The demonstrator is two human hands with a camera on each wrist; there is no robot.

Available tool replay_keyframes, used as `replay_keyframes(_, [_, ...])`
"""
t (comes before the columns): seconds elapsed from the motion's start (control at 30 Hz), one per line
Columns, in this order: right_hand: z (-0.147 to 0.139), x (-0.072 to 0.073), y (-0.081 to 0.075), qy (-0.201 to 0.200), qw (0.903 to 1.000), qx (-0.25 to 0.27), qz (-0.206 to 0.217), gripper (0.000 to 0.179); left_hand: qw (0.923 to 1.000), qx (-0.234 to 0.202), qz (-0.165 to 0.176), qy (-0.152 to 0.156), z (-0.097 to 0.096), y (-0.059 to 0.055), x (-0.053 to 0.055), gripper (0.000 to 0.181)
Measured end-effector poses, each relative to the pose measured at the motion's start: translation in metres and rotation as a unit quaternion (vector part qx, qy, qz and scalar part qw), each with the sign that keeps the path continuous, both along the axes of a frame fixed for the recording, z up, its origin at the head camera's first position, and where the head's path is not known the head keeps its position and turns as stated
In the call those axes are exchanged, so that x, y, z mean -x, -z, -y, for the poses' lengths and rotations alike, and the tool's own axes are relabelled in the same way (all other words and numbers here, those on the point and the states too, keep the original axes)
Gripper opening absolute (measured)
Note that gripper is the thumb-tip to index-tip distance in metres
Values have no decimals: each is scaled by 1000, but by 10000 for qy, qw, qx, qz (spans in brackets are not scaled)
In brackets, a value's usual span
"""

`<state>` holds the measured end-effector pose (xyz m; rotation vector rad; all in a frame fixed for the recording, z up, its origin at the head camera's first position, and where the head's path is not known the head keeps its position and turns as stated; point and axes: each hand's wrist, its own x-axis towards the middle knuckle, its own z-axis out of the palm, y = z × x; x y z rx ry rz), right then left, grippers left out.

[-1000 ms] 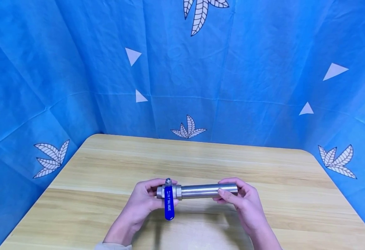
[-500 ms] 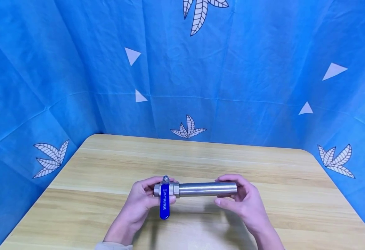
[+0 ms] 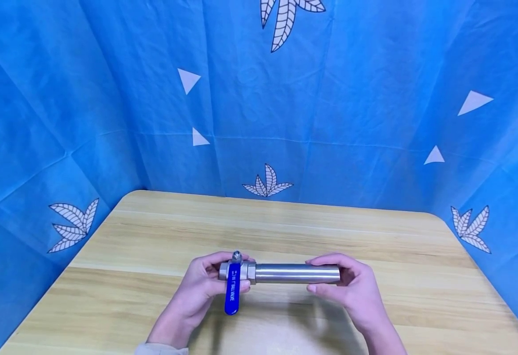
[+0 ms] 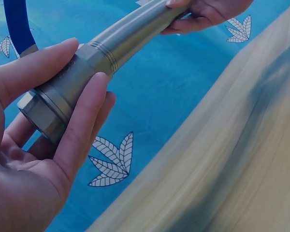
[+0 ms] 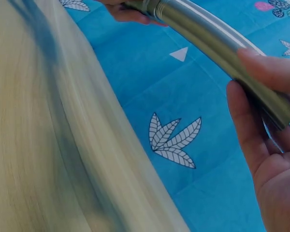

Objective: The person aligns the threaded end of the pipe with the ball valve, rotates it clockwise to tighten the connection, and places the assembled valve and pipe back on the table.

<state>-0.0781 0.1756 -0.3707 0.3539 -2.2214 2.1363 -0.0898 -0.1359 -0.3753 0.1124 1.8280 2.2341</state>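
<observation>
A steel ball valve (image 3: 242, 270) with a blue lever handle (image 3: 232, 291) is joined end to end with a straight steel pipe (image 3: 285, 273). Both are held level above the table. My left hand (image 3: 201, 286) grips the valve body between thumb and fingers, the lever pointing toward me. At the pipe's far right end, my right hand (image 3: 352, 288) pinches it between thumb and fingers. In the left wrist view some pipe thread (image 4: 104, 54) shows where the pipe enters the valve's hex end. How deep the thread sits inside is hidden.
The wooden table (image 3: 152, 236) spreads beneath both hands, with their shadows on it. A blue curtain (image 3: 259, 108) with white leaf and triangle prints surrounds the table's back and sides.
My right thumb has shifted from on top of the pipe to its near side, and the right fingers have re-gripped. Valve and lever have moved slightly left and the lever tilts a little differently.
</observation>
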Motion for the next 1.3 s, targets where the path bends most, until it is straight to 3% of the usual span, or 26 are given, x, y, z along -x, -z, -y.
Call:
replay_keyframes(0.17, [0, 1, 2, 60, 9991, 117, 403, 33, 10000, 8, -90, 31, 1, 1, 0, 52])
replay_keyframes(0.33, [1, 3, 6, -118, 9984, 339, 438, 23, 9998, -23, -198, 82, 2, 2, -1, 49])
replay_keyframes(0.5, [2, 3, 7, -113, 9983, 286, 504, 24, 9996, -24, -264, 96, 3, 3, -2, 49])
replay_keyframes(0.6, [2, 2, 5, -245, 9994, 116, 197, 36, 9997, -11, -236, 50, 3, 2, -2, 51])
replay_keyframes(0.77, [4, 1, 0, -605, 9941, -160, -882, 62, 9997, -194, 162, -25, 5, 0, 0, 53])
replay_keyframes(0.9, [7, -2, -6, -489, 9897, -300, -1309, 56, 9982, -412, 413, 114, 6, -2, 1, 53])
replay_keyframes(1.03, [8, -5, -11, -216, 9927, -401, -1120, 42, 9978, -483, 383, 247, 6, -2, 1, 49])
replay_keyframes(1.3, [6, -6, -11, -11, 9998, -91, 165, 39, 9988, -336, 109, 345, 5, -3, 0, 49])
